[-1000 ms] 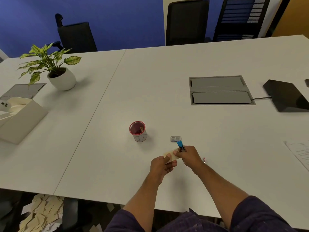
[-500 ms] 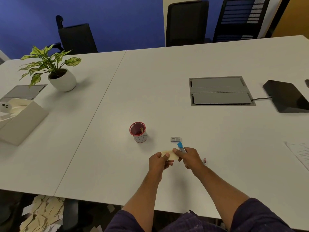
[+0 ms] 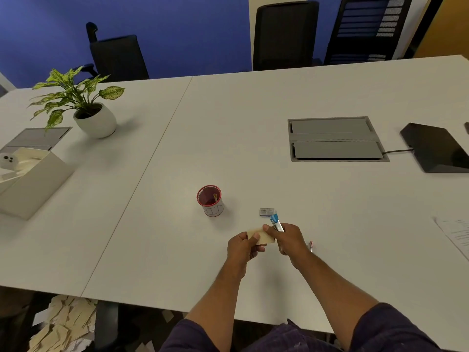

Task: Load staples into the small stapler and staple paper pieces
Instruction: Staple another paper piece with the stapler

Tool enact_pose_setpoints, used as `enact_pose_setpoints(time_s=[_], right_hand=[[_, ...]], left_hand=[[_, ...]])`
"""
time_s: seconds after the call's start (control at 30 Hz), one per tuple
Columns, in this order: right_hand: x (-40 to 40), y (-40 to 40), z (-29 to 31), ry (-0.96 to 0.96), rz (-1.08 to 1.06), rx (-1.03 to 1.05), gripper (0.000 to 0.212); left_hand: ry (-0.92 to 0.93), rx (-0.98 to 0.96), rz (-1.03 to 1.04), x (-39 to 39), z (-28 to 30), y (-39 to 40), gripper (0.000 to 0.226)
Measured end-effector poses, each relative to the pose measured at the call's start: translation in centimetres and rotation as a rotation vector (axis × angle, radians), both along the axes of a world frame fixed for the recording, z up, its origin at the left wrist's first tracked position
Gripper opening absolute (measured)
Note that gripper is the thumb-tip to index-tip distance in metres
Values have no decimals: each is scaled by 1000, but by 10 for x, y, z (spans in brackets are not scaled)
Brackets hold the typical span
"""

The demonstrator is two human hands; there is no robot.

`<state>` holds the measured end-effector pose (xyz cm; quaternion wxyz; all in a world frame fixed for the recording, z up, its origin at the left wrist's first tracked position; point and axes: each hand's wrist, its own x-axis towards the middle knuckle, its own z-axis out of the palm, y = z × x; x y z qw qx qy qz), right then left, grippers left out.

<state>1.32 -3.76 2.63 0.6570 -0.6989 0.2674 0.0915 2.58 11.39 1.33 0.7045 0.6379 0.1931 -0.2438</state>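
My right hand (image 3: 288, 239) grips a small blue and white stapler (image 3: 276, 222), whose blue end sticks up beyond the fingers. My left hand (image 3: 242, 247) pinches the left part of a cream paper piece (image 3: 261, 237). The paper's right edge meets the stapler under my right thumb. Just beyond the stapler, a small grey staple box (image 3: 267, 212) lies on the white table (image 3: 253, 102). Both hands hover close above the table near its front edge.
A red-rimmed cup (image 3: 211, 201) stands left of the hands. A small red and silver item (image 3: 311, 246) lies right of my right wrist. Printed sheets (image 3: 456, 235) lie at the far right. A potted plant (image 3: 83, 107), a white box (image 3: 28, 179), a cable hatch (image 3: 335, 139) and a black pad (image 3: 436, 151) sit farther off.
The paper piece has shifted a little to the right into the stapler, and my left hand's grip on it has moved slightly. Both hands stay in the same place.
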Motion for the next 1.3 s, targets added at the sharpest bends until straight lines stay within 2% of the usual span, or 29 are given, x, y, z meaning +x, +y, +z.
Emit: enact_pose_setpoints(time_s=[0.1,0.27,0.5,0.67,0.8,1.03,1.17,1.3], right_hand=[[1,0,0,-16,11,-25,28],[5,-2,-2,-32,6,-84,34],[2,-2,-3,-29,-50,-25,37],[4,-4,-1,-92,-149,-166,26],[3,-4,-1,-87,-89,-146,21],[3,-3,-5,-71,-14,-141,18],[2,-6,-7,-79,63,-168,17],[-2,-3,-8,-72,51,-161,30]], left_hand=[[7,16,-10,0,-1,-1,15],[30,-21,8,0,0,-4,24],[42,-37,52,3,3,-10,30],[43,-56,100,5,3,-13,26],[52,-93,91,3,8,-14,22],[52,-137,81,3,10,-16,28],[5,-55,69,2,8,-15,25],[-93,115,33,4,10,-13,17]])
